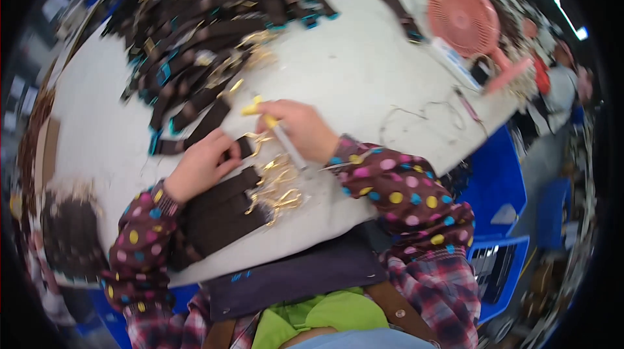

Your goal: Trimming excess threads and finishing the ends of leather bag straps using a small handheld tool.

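Observation:
My right hand point(302, 129) is closed round a yellow-and-white hand tool point(253, 107), held just above and right of my left hand point(203, 163). The left fingers are curled on the end of a dark brown strap point(244, 147) that has gold-coloured metal near it. A loose group of thin gold metal pieces point(283, 198) lies below my hands, beside a stack of dark fabric strips point(216, 222). Farther up, a big heap of dark straps point(214, 24) with teal and gold fittings spreads over the white table point(338, 69).
A pink fan point(461, 20), a lone strap point(400, 14), wires and a small pink-handled tool point(467, 103) are at the right. Blue crates point(487, 180) stand beside the table. A dark bundle point(68, 235) lies at left. Another person point(556, 98) is at the far right.

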`<state>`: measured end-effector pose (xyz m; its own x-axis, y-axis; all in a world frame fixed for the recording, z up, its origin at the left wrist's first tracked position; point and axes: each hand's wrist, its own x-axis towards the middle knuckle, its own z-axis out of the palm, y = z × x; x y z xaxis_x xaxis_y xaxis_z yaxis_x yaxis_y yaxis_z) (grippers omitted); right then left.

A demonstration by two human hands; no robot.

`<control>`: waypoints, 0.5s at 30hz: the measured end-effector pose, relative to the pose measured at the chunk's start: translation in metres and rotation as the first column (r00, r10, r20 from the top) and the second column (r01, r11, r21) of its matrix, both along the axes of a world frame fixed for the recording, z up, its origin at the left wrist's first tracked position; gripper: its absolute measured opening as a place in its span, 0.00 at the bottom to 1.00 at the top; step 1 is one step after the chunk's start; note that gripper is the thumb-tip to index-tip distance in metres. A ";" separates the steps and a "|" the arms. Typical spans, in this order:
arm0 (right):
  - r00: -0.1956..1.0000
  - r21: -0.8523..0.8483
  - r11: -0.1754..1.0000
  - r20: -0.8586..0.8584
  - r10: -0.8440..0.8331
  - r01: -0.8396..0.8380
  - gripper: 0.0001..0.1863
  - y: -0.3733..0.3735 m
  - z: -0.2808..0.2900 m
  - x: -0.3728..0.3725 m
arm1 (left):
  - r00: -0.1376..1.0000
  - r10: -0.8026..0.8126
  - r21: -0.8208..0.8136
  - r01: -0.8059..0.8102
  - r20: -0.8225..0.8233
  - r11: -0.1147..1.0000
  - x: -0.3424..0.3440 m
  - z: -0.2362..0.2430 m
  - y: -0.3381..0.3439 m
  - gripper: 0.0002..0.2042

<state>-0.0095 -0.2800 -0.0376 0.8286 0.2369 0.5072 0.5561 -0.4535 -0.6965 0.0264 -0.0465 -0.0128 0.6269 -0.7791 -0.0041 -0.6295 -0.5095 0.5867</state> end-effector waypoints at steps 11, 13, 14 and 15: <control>0.909 0.276 0.961 -0.408 0.091 0.028 0.11 0.025 -0.006 -0.003 | 0.909 0.125 -0.108 -0.182 -0.398 0.977 0.005 -0.013 0.018 0.07; 0.917 0.278 0.960 -0.388 0.094 0.019 0.11 0.030 0.000 -0.007 | 0.887 0.120 -0.123 -0.193 -0.447 0.973 0.006 -0.015 0.020 0.06; 0.926 0.280 0.960 -0.364 0.096 0.011 0.11 0.033 0.001 -0.007 | 0.865 0.111 -0.139 -0.203 -0.490 0.969 0.006 -0.015 0.020 0.06; 0.925 0.282 0.959 -0.368 0.099 0.010 0.11 0.034 -0.001 -0.007 | 0.862 0.114 -0.136 -0.206 -0.493 0.969 0.006 -0.014 0.021 0.06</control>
